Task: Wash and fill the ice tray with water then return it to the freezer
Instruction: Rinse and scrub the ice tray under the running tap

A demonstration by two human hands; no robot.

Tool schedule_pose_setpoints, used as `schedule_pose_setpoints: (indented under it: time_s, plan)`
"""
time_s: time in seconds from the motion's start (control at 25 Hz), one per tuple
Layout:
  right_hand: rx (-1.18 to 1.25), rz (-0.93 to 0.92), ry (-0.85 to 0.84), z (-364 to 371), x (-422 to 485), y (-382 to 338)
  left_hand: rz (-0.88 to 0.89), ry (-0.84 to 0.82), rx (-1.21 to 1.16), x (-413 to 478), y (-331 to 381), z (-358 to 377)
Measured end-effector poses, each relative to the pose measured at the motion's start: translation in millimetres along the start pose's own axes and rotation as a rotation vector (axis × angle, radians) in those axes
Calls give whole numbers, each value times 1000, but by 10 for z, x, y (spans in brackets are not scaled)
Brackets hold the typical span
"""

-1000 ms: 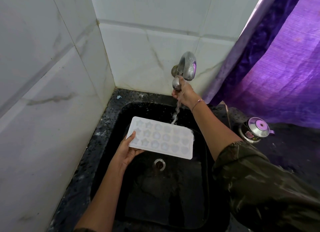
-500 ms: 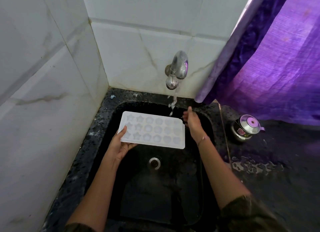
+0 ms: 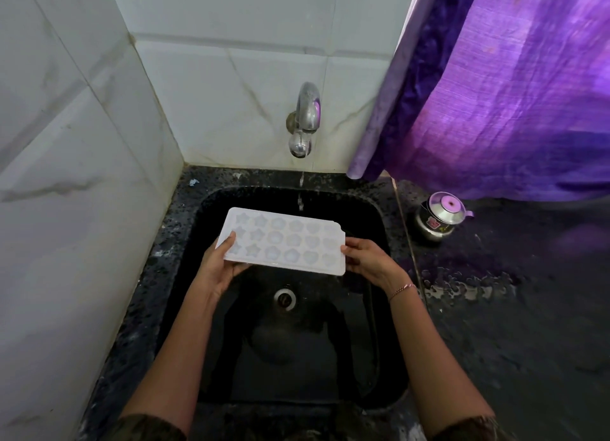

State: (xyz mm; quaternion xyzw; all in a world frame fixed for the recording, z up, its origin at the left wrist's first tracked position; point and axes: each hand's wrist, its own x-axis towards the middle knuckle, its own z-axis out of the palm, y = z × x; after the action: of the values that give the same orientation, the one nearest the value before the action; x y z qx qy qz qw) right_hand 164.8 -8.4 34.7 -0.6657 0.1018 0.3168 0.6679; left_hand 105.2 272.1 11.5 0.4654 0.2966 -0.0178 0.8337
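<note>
Ice tray, white with star and round moulds, sits about level between my hands over the black sink, in front of the tap. My left hand grips its left end, thumb on top, fingers underneath. My right hand clasps the right end. A thin trickle falls by the tray's far edge. A small steel pot stands on the wet counter to the right.

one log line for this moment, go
ice tray: over sink, cavities up | left hand: grips its left end | right hand: grips its right end | tap: few drips
</note>
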Motion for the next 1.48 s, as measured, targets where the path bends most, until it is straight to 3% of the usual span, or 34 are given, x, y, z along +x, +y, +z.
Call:
schedule_pose_setpoints:
  time_s: [0.12,0.32,0.56,1.0,1.36,1.48]
  plan:
    - [18,-74,89,-16,21,27,96,66,287,49,78,-92]
    - [-14,-139,219,-84,84,100,195,65,567,82,177,-195]
    - [-458,-403,370,-100,47,135,423,237,911,104,90,-258]
    - [-783,-757,393,-117,-72,117,555,98,887,-85,94,-371]
    - [-759,-816,440,-113,-199,386,622,46,899,-182,-8,-470]
    - [-710,-759,465,-130,-303,450,621,35,924,-240,-48,-463]
